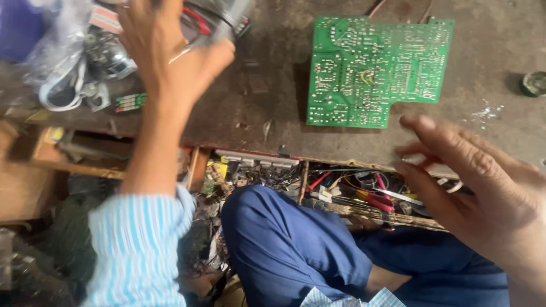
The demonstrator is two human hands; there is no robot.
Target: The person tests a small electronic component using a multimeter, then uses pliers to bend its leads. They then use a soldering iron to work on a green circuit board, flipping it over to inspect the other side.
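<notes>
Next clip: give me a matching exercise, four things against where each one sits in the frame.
Things:
1. circuit board
2. left hand
3. right hand
4. pliers

Places:
A. raised at lower right, fingers spread
B. in the open drawer among wires
C. flat on the bench, solder side up
D. reaching into the clutter at upper left

Pairs: 1-C, 2-D, 3-A, 4-B

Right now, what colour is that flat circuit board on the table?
Green, with tiny silver solder dots; the circuit board shows in the head view.
</notes>
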